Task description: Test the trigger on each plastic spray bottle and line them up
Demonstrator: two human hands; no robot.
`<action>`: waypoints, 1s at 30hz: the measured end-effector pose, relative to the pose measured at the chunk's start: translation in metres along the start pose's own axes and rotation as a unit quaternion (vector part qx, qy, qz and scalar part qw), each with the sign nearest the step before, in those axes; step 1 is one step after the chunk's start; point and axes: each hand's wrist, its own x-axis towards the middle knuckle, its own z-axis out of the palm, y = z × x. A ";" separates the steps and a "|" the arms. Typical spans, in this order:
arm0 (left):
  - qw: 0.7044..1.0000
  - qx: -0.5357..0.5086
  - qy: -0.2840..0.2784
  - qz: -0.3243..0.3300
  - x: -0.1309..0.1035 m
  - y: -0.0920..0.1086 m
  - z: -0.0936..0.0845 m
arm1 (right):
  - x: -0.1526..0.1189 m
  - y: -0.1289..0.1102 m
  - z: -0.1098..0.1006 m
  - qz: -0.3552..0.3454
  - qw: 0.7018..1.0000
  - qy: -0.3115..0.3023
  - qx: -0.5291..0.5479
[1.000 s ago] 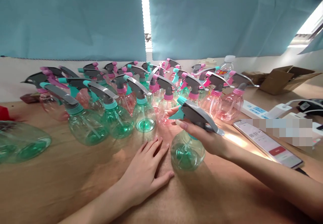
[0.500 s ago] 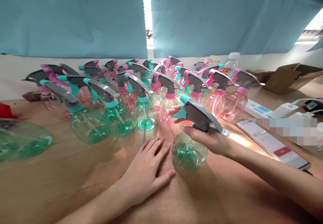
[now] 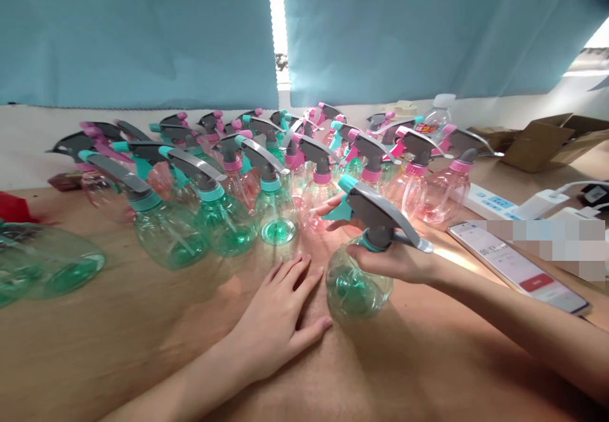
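Note:
A clear green spray bottle (image 3: 356,289) with a grey and teal trigger head stands on the wooden table (image 3: 190,352). My right hand (image 3: 394,260) is around its neck, thumb on the near side and the other fingers partly hidden behind. Left of this bottle, my left hand (image 3: 285,314) lies palm down on the table with its fingers apart, holding nothing. Just beyond it is a green bottle (image 3: 275,219); two more green ones (image 3: 226,225) (image 3: 169,235) stand further left.
Several pink and green spray bottles (image 3: 321,193) crowd the back. At the right are a phone (image 3: 516,263), a power strip (image 3: 490,203) and a cardboard box (image 3: 537,143). Green bottles (image 3: 71,260) and a red object (image 3: 16,208) are at the left edge.
My right thumb has moved lower, from the trigger head's base to the bottle's neck, where a teal collar now shows. My left hand has stayed in place. The view has shifted slightly.

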 end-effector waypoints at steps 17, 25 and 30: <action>1.000 0.007 -0.014 -0.001 0.001 0.002 -0.003 | -0.007 -0.001 0.004 0.035 0.998 0.009 0.061; 1.000 0.013 -0.019 -0.003 0.001 0.003 -0.003 | -0.004 -0.014 0.000 0.075 0.997 0.002 0.001; 1.000 0.017 -0.020 -0.003 0.001 0.002 -0.003 | 0.002 -0.026 0.000 0.032 0.998 0.011 0.050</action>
